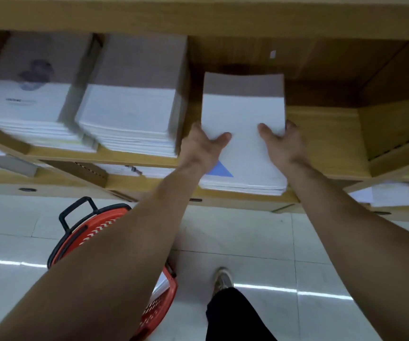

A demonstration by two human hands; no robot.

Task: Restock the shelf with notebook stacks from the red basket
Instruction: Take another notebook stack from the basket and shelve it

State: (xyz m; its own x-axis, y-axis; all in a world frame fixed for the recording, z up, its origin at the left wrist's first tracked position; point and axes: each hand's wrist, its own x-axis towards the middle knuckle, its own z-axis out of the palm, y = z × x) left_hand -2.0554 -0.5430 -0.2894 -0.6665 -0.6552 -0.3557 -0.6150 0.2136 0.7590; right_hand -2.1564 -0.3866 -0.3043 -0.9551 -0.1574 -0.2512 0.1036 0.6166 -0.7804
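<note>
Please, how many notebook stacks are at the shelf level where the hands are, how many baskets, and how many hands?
Notebook stacks: 3 (left stack, middle stack, held stack)
Red basket: 1
Hands: 2 (left hand, right hand)
Total: 6

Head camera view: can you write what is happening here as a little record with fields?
Held item: notebook stack, white cover with a blue triangle
Left hand: grips the stack's left edge, thumb on top
Right hand: grips the stack's right edge, thumb on top
Placement: stack partly inside the wooden shelf, near end past its front edge
Neighbours: nearer stack just left of it, farther stack beyond
Red basket: on the tiled floor, lower left
</note>
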